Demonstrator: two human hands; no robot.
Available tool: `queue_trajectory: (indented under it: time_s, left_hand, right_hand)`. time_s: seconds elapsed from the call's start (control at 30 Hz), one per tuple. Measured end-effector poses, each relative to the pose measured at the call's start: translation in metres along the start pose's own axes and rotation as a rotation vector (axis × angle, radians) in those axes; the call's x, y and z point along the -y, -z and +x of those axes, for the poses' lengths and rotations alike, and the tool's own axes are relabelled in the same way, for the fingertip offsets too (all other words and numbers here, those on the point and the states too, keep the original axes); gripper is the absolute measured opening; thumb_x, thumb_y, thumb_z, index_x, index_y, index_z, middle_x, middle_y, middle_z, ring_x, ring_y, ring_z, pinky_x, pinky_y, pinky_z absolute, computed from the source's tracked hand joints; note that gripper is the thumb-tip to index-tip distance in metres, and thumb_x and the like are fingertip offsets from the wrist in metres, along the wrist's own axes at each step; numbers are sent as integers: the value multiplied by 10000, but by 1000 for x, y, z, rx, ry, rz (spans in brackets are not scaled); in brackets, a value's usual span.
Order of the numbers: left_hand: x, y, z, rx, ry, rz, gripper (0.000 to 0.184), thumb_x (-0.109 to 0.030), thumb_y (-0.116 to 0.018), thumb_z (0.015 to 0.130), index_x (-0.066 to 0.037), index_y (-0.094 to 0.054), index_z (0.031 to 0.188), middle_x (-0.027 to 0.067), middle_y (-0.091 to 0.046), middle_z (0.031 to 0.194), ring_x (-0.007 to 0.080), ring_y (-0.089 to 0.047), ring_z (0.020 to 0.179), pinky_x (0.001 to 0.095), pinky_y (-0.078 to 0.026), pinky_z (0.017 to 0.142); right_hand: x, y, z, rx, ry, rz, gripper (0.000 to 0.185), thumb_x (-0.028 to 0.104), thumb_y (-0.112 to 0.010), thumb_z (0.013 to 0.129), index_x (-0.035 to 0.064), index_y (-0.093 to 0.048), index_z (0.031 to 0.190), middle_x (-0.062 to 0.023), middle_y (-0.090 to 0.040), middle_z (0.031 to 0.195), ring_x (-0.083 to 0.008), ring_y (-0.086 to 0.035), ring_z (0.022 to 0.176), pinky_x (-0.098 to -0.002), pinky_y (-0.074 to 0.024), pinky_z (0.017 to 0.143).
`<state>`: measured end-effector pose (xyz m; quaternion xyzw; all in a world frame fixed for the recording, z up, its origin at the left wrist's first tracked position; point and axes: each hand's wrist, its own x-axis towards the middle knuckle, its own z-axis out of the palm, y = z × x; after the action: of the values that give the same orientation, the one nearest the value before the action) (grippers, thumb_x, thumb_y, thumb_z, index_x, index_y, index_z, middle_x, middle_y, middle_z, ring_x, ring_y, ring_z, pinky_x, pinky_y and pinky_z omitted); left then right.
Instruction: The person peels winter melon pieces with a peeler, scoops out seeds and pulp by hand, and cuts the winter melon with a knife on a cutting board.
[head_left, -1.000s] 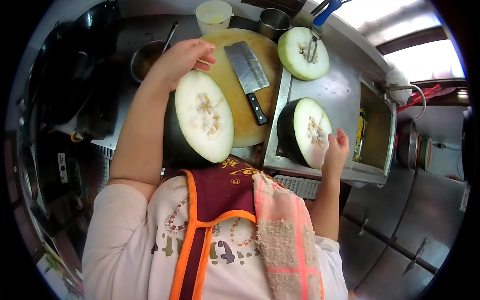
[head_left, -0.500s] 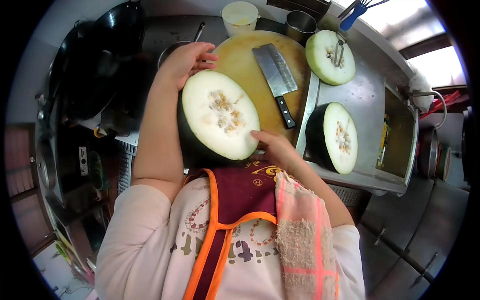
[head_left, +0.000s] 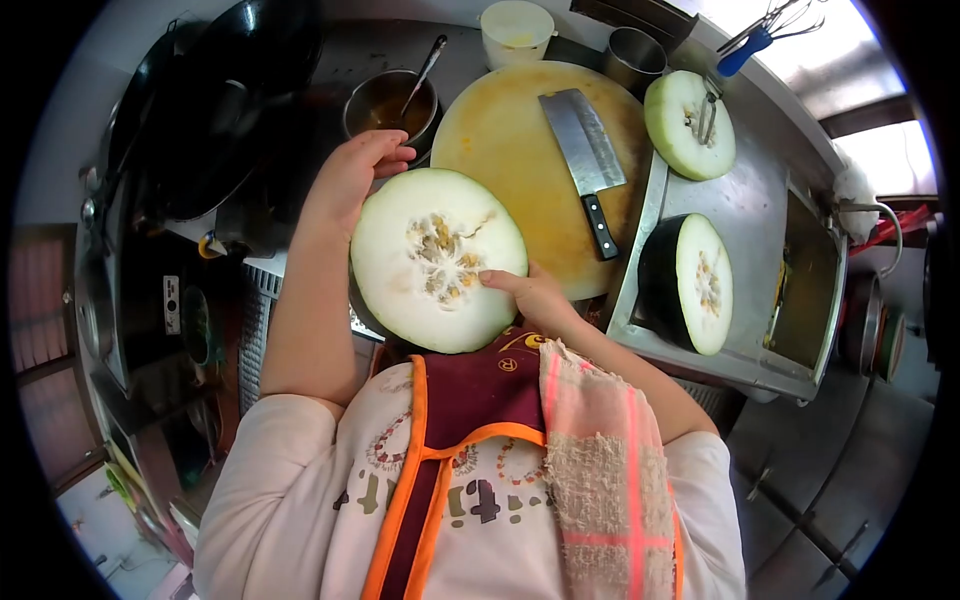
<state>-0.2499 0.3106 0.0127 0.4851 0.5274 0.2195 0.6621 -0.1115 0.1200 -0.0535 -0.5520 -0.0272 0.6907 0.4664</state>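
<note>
A winter melon half is held up in front of my chest, its pale cut face with the seedy core turned up towards me. My left hand bears against its far left side, fingers loosely curved past the rim. On the right side my right hand grips it, thumb on the cut face beside the seeds and fingers hidden behind. A cleaver with a black handle lies on the round cutting board beyond the melon.
A dark-skinned winter melon piece rests on the metal counter at the right. Behind it is a pale green melon piece with a peeler on it. A pot with a spoon, a white tub and a metal cup stand at the back.
The melon half has come lower and nearer my body, and its cut face shows rounder. My right thumb is further in over the seeds. The pot has come into fuller view as the camera shifted.
</note>
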Motion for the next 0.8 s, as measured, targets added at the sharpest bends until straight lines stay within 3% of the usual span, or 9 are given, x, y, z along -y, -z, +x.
queue_trajectory:
  time_s: [0.23, 0.5, 0.63, 0.8]
  left_hand:
    - [3, 2, -10, 110, -28, -4, 276, -201, -491, 883, -25, -578, 1077, 107, -617, 1006, 167, -567, 909, 289, -457, 822]
    - [8, 15, -14, -83, -45, -38, 280, -186, -491, 880, -7, -552, 1087, 113, -599, 1031, 176, -564, 935, 288, -453, 814]
    - [25, 29, -36, -76, -82, 138, 313, -161, -486, 881, -4, -523, 1149, 98, -584, 1050, 154, -542, 971, 274, -427, 843]
    - [56, 36, -59, -17, -155, 97, 446, -144, -535, 847, -15, -445, 1265, 106, -548, 1135, 162, -514, 1028, 266, -394, 891]
  right_hand:
    - [3, -3, -11, -14, 39, -102, 547, 106, -681, 760, -55, -402, 1202, -178, -573, 1089, -249, -600, 931, -358, -494, 810]
    - [-3, 5, -1, 49, 77, -162, 565, 145, -676, 782, -53, -389, 1226, -179, -554, 1128, -241, -579, 977, -352, -479, 839]
    - [-1, 6, -4, 114, 51, -157, 544, 182, -652, 805, -20, -390, 1236, -151, -562, 1105, -228, -582, 949, -346, -505, 777]
    - [0, 3, -5, 98, -66, -172, 424, 223, -615, 829, 18, -465, 1168, -110, -588, 1010, -206, -596, 863, -313, -518, 676]
